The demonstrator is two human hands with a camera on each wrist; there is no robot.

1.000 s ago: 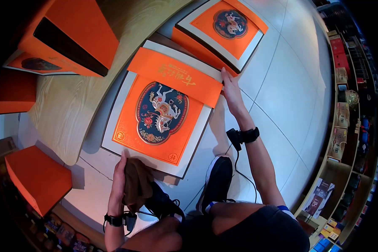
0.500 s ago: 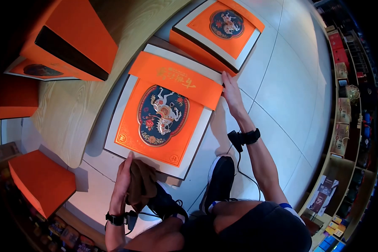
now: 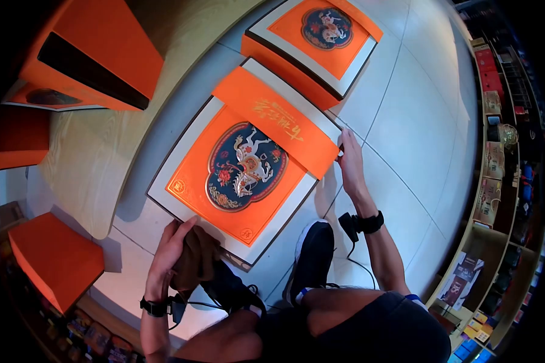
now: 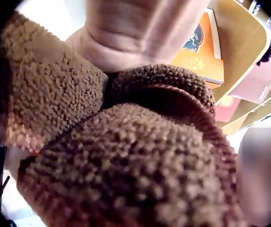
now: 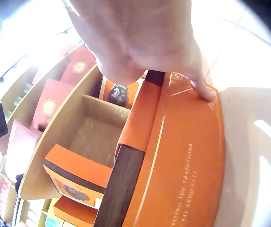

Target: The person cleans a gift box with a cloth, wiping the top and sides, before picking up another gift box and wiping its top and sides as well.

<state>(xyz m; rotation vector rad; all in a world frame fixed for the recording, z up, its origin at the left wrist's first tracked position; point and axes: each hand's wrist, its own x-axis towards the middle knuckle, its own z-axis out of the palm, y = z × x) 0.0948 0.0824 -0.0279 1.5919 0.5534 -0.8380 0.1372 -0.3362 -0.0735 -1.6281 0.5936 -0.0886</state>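
A large orange and white gift box [image 3: 248, 166] with an embossed horse emblem stands between both hands, by the person's feet. My left hand [image 3: 168, 248] holds a bunched brown fleecy cloth [image 3: 197, 257], with the thumb at the box's near left corner. Close up in the left wrist view, thick folds of the cloth [image 4: 135, 156] hide the fingers. My right hand [image 3: 353, 163] rests against the box's right side near the far corner. In the right wrist view, one finger lies straight against the orange side wall [image 5: 183, 156]; the other fingertips are mostly hidden.
A matching gift box [image 3: 327, 48] stands just beyond on the tiled floor. More orange boxes [image 3: 103, 48] sit on the wooden platform [image 3: 94, 169] at left. An orange box [image 3: 54, 260] is at lower left. Stocked shelves [image 3: 496, 181] line the right; a black shoe [image 3: 315, 260] is near the box.
The box has shifted right and turned slightly clockwise, its far right corner coming nearer. My right hand has moved right and closer with it. The left hand has moved slightly left, cloth still held.
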